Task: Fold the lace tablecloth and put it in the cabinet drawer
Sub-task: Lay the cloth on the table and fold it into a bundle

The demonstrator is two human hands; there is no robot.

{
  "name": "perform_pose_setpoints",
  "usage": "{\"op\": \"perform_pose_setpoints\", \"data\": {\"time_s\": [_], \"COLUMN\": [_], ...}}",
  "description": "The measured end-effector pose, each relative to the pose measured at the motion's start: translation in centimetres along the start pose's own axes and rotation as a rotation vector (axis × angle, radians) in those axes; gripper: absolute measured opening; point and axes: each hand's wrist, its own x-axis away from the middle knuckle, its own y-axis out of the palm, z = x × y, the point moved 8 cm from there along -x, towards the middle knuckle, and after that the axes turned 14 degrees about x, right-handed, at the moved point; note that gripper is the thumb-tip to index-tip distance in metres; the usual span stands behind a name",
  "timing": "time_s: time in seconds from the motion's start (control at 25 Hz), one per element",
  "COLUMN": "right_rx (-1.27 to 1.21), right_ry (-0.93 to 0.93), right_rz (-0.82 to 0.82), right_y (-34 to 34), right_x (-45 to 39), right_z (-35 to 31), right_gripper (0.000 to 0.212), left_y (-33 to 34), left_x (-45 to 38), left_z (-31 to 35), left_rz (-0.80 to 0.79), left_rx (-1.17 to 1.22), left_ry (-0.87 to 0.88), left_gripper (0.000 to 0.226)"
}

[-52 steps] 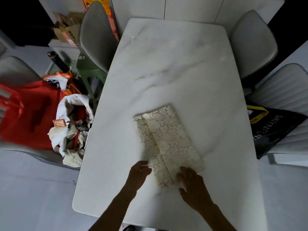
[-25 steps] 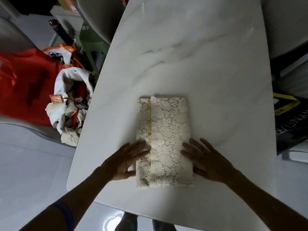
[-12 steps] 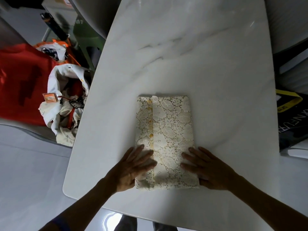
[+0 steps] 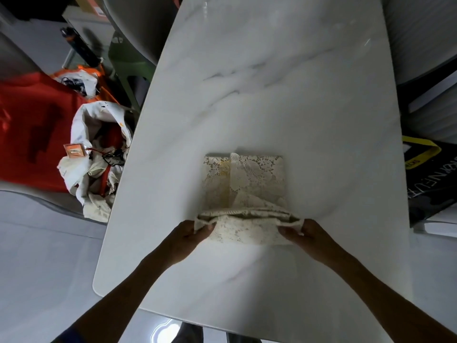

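Step in hand: another fold of lace tablecloth [image 4: 249,184], lying on marble table [image 4: 272,95] toward its near end. Left hand [image 4: 184,235] and right hand [image 4: 308,233] each pinch a near corner, lifted off table. Next move likely: carry near edge over to far edge, align corners. Cabinet drawer out of view; fingertips hidden under lace.

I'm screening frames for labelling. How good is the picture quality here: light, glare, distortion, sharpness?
Head view: dim overall, with the brightest light on the white marble table, faint glare streaks at its far end and a reflection on the floor by its near edge; wide-angle bending curves the table's edges; the cream lace tablecloth shows clear pattern, while the left hand and right hand are dark and low in detail.
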Motion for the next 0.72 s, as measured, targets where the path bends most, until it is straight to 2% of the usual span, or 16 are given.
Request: {"op": "perform_pose_setpoints", "data": {"time_s": [0.12, 0.2, 0.28, 0.4, 0.52, 0.6, 0.64, 0.72], "right_rx": [-0.228, -0.309, -0.337, -0.355, -0.447, -0.359, -0.307, -0.229], "right_ry": [0.061, 0.137, 0.170, 0.090, 0.083, 0.046, 0.012, -0.069], "right_rz": [0.006, 0.077, 0.128, 0.200, 0.034, -0.094, -0.141, -0.199], "right_y": [1.2, 1.7, 1.9, 1.0, 1.4, 1.6, 1.6, 1.5], "right_x": [-0.5, -0.6, -0.7, -0.5, -0.6, -0.6, -0.6, -0.2], "right_z": [0.1, 0.6, 0.7, -0.2, -0.6, -0.7, -1.0, -1.9], "right_gripper": [0.031, 0.024, 0.026, 0.028, 0.016, 0.014, 0.014, 0.016], "left_y": [-0.6, -0.8, -0.6, -0.1, 0.0, -0.3, -0.5, 0.7], "left_x": [0.3, 0.3, 0.5, 1.3, 2.4, 3.1, 3.3, 3.1], "left_z": [-0.1, -0.2, -0.1, -0.1, -1.3, -0.7, 0.4, 3.8], "left_rz": [0.177, 0.286, 0.339, 0.358, 0.367, 0.297, 0.256, 0.085], "left_rx": [0.051, 0.061, 0.070, 0.148, 0.248, 0.147, 0.019, -0.379], "left_ry": [0.002, -0.004, 0.007, 0.053, 0.051, 0.069, 0.125, 0.334], "left_gripper": [0.057, 0.055, 0.051, 0.047, 0.044, 0.020, 0.029, 0.085]}}
